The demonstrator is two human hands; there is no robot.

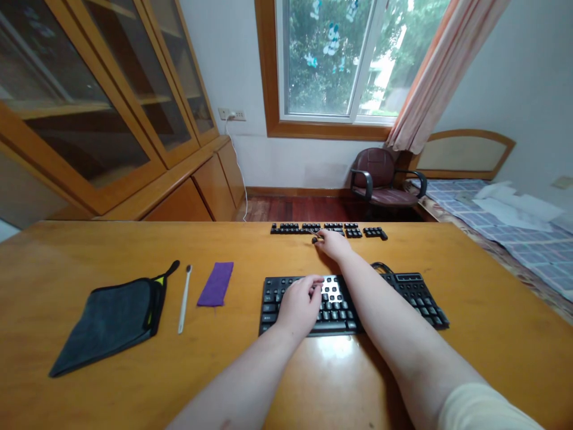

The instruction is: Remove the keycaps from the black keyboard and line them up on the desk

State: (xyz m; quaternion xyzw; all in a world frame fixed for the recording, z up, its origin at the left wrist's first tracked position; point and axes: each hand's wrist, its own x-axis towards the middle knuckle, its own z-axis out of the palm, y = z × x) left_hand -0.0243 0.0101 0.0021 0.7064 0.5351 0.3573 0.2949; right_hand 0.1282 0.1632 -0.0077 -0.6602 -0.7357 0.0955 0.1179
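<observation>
A black keyboard (pixel 331 327) lies on the wooden desk in front of me, with many keycaps off its upper rows. My left hand (pixel 299 301) rests on its left half, fingers loosely bent and a gap between thumb and forefinger, nothing visible in them. Beyond the keyboard, my right hand (pixel 333 245) reaches to the far side of the desk, thumb and fingers pinched on a small black keycap (pixel 314 240). A thin wire-like piece shows by its fingertips, too small to make out. Right there, loose black keycaps (pixel 289 229) are set out in rows near the far edge.
Left of the keyboard lie a purple cloth (pixel 215 284), a white toothbrush (pixel 185 300) and a folded dark grey cloth (pixel 111 313). The keyboard's cable (pixel 381 267) loops behind it. Past the desk (pixel 147 391) stand an office chair (pixel 378 173) and a bed (pixel 514 221); a glass-fronted cabinet (pixel 165 154) is at left.
</observation>
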